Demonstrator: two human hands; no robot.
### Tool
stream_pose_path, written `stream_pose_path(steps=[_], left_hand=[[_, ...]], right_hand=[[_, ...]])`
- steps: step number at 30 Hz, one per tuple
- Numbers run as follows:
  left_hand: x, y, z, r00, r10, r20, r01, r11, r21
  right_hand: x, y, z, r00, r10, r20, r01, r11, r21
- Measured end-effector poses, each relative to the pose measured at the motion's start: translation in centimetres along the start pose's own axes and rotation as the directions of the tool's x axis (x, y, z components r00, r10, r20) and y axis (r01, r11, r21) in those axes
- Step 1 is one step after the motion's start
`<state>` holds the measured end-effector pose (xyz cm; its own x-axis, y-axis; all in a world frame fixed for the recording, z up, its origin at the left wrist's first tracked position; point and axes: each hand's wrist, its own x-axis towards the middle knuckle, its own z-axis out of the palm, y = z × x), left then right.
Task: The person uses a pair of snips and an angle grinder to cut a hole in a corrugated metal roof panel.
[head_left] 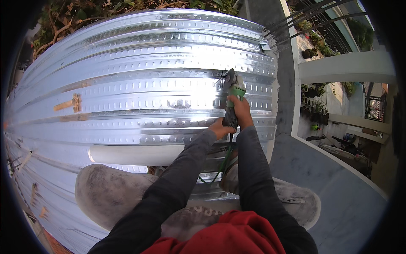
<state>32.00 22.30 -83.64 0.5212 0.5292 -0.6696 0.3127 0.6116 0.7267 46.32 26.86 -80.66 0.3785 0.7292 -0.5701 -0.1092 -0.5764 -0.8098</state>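
Note:
My right hand wraps round the body of a green and black angle grinder, and my left hand holds the rear of its black handle. The grinder's disc stands on edge at a rib of the shiny corrugated metal deck, with thin dark streaks fanning out to its left. A green cord hangs from the tool down between my forearms. Below and left of my hands, a long white pipe lies across the sheets.
A hammer-like tool with a wooden handle lies on the deck at left. Right are a grey concrete ledge, black bars, a white beam and potted plants below. Foliage borders the far edge. My dusty knees are bent underneath.

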Motion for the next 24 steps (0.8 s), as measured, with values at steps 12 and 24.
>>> stream_pose_path(steps=[12, 24], left_hand=[[-0.2, 2.1, 2.1, 0.984, 0.07, -0.164, -0.102, 0.976, -0.192], [-1.1, 3.6, 2.6, 0.99, 0.005, -0.14, -0.02, 0.994, -0.105]], right_hand=[[1.3, 0.4, 0.4, 0.999, -0.036, -0.004, 0.036, 0.998, -0.049], [0.8, 0.2, -0.4, 0.999, -0.03, -0.022, 0.028, 0.997, -0.071]])
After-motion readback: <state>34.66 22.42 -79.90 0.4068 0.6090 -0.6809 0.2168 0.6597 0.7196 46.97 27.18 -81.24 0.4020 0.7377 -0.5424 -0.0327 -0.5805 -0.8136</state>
